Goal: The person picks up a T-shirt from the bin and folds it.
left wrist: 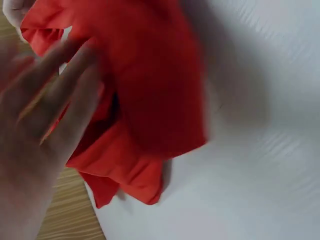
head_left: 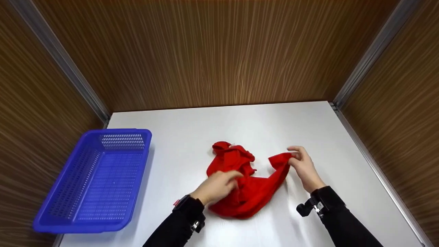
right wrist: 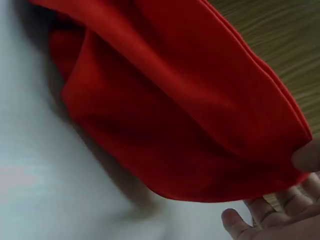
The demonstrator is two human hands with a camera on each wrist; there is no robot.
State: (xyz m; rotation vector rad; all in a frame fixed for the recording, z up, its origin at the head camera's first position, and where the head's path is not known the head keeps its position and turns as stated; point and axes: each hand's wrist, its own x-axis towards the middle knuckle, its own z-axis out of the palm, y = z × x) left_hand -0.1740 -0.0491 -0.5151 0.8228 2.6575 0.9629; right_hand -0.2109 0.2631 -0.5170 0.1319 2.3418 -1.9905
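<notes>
A crumpled red cloth, possibly a garment, lies in folds on the white table. My right hand pinches its right end between thumb and fingers, lifting that part off the tabletop. In the right wrist view the thumb presses on the cloth's edge, with the other fingers beneath or beside it. Over the cloth's left part is my left hand, blurred. The left wrist view shows its fingers fairly straight beside the fabric; whether they touch it is hard to tell.
A blue perforated plastic basket stands on the left side of the white table. Wood-grain panels enclose the back and both sides, with metal strips at the corners.
</notes>
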